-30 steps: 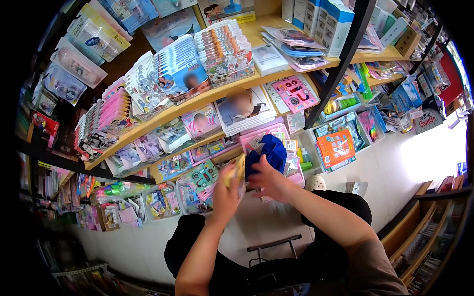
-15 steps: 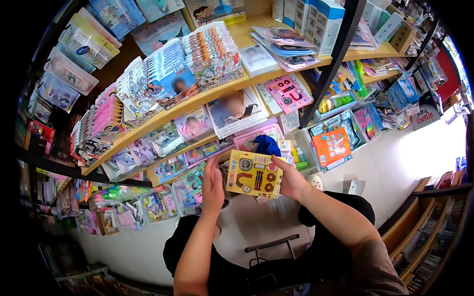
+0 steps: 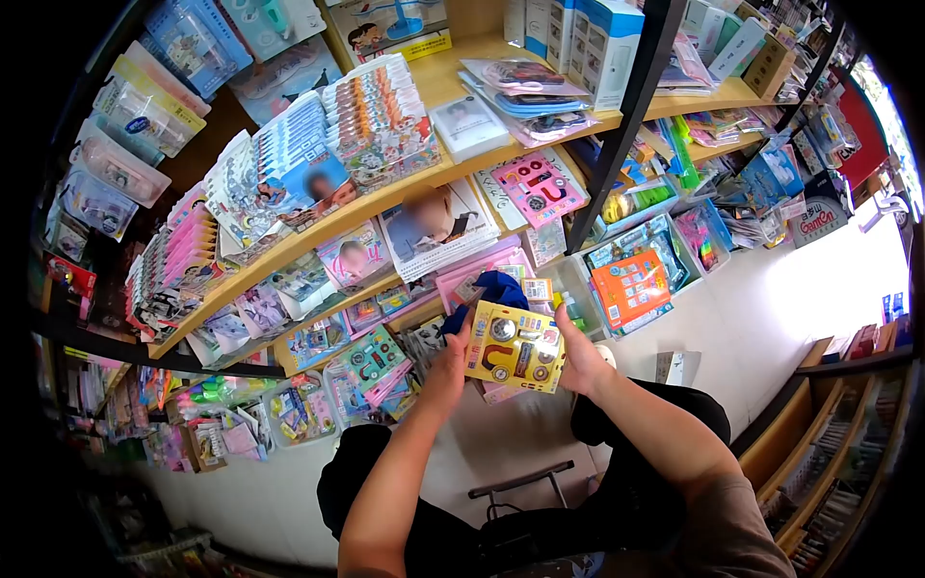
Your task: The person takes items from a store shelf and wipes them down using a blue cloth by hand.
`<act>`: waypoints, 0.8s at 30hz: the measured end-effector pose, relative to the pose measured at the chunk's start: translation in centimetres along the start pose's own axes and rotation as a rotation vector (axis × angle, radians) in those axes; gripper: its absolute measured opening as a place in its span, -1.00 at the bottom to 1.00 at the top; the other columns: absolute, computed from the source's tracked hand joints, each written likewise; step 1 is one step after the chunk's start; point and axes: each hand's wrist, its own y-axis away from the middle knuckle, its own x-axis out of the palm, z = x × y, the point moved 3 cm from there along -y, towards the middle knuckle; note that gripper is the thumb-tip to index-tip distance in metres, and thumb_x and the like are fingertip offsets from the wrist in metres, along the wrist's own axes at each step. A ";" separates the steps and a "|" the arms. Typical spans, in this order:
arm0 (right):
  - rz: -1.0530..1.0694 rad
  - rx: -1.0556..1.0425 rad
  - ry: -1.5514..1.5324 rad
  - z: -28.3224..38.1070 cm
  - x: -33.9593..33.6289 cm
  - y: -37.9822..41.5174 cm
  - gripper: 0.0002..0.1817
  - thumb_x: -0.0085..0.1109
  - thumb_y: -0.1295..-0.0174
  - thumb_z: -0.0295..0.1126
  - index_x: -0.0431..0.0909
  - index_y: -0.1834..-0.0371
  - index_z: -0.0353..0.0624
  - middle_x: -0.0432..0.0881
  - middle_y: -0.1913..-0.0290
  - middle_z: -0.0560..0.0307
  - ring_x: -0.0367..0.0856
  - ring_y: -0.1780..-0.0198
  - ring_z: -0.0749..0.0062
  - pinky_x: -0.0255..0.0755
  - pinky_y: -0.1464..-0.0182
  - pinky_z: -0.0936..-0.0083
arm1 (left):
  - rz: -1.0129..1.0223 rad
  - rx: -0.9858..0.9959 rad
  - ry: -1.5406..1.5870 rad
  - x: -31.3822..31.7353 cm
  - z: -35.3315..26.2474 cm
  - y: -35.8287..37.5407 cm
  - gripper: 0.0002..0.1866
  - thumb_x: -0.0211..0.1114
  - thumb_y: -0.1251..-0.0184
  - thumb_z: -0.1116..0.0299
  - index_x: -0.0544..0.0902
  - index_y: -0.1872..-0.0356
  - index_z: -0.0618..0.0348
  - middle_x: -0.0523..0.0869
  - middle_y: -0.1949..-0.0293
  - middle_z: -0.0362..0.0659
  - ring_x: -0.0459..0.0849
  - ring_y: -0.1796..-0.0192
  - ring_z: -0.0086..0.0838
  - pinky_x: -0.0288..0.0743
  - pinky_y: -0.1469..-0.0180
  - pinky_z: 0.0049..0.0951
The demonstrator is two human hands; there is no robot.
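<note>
A yellow box point(image 3: 515, 347) printed with a red horseshoe magnet and round parts is held up between both hands. My left hand point(image 3: 451, 364) presses on its left edge. At its right edge my right hand point(image 3: 581, 358) grips with the thumb on the side. Just behind the box's top lies a dark blue cloth point(image 3: 499, 292), partly hidden by the box. A similar pink pack point(image 3: 546, 189) lies on the shelf above, and a green one point(image 3: 373, 362) lies in a bin at the left.
A curved wooden shelf point(image 3: 299, 252) carries rows of booklets and packs. Clear bins stand below, one holding an orange pack point(image 3: 631, 286). A black post point(image 3: 626, 120) rises at the right. A metal stool frame point(image 3: 520, 480) shows between the legs.
The box has moved to the right in view and tilted a little. My left hand, apart from the box before, now touches its left edge. The shelves have shifted left in view.
</note>
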 end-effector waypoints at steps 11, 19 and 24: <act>-0.097 -0.052 -0.072 2.5 -2.7 1.9 -0.19 -0.36 -0.18 0.35 0.30 -0.23 -0.10 0.38 -0.23 0.04 0.37 -0.21 0.18 0.22 -0.23 0.17 | -0.405 -0.148 -1.152 -0.1 13.4 -5.7 -0.26 0.37 0.05 0.06 0.29 -0.11 0.26 0.14 -0.28 0.16 -0.03 -0.36 0.18 0.03 -0.23 0.26; -0.057 -0.142 -0.124 4.1 -2.3 2.0 -0.19 -0.39 -0.21 0.33 0.30 -0.22 -0.15 0.35 -0.25 0.00 0.35 -0.23 0.15 0.21 -0.25 0.16 | -0.457 0.122 -0.721 -1.7 8.9 -6.6 -0.65 0.36 0.02 0.36 0.50 0.21 0.26 0.51 0.08 0.09 0.44 -0.06 -0.04 0.36 -0.04 -0.17; -0.051 -0.139 -0.126 3.9 -0.5 2.3 -0.20 -0.41 -0.22 0.32 0.25 -0.25 -0.13 0.36 -0.24 0.01 0.36 -0.23 0.16 0.23 -0.25 0.19 | -0.562 0.163 -0.029 -3.0 2.7 -3.1 -0.70 0.25 -0.03 0.54 0.55 0.14 0.25 0.64 0.23 -0.21 0.59 0.26 -0.52 0.43 0.14 -0.56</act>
